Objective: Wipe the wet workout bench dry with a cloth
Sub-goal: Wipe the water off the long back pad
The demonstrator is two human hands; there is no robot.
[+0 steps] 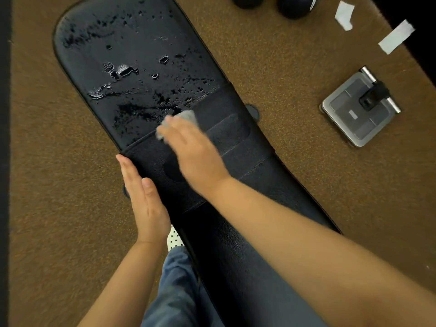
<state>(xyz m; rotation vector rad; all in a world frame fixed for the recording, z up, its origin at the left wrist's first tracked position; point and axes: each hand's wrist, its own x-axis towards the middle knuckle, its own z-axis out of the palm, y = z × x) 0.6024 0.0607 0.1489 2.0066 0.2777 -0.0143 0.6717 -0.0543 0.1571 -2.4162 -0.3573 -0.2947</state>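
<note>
Brown floor (59,161) lies under the wet black surface (132,43). Right hand (191,152) presses flat on the cloth (186,116). Left hand (141,192) lies open and empty on the near edge.

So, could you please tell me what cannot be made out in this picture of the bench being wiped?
Head view only:
- Cloth: mostly hidden under the blurred right hand; its size and fold are unclear.
- Bench: near end cut off by the bottom edge and covered by the right forearm.
- Two dark round objects on the floor: cut off by the top edge.
- Left hand: rests flat at the bench's side edge, hiding it there.
</note>
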